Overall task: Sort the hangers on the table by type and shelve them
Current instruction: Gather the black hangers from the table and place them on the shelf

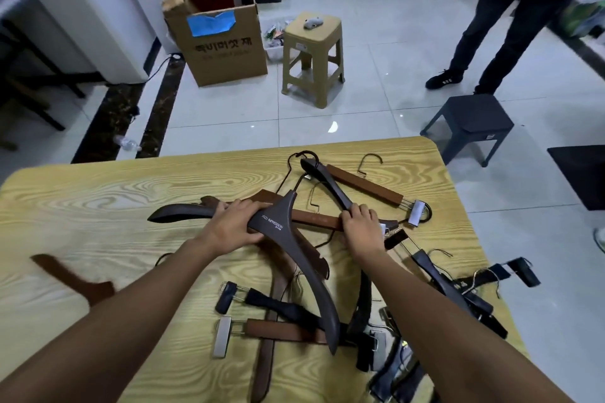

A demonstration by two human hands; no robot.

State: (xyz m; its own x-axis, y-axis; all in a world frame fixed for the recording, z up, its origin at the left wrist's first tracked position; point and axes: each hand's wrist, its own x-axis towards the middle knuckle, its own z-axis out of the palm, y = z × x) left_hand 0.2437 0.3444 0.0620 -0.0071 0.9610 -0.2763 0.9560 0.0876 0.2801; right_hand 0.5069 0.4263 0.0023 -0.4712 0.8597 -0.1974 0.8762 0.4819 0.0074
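The left grip (234, 222) is clamped round the neck of a grey coat hanger (294, 258) lying across the heap on the wood-grain surface (98, 206). Just right of it, the right grip (361, 226) closes on a black hanger arm (327, 178) crossing a brown clip bar (314, 218). Tangled clip hangers (281, 307) crowd below both; a brown hanger (75, 278) lies well left.

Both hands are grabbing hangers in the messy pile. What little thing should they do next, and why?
I'd guess: lift the wide dark grey hanger with white lettering straight up off the heap of brown and black hangers. The left hand grips it near its neck and it lies on top, while the right hand grips a second dark curved hanger.
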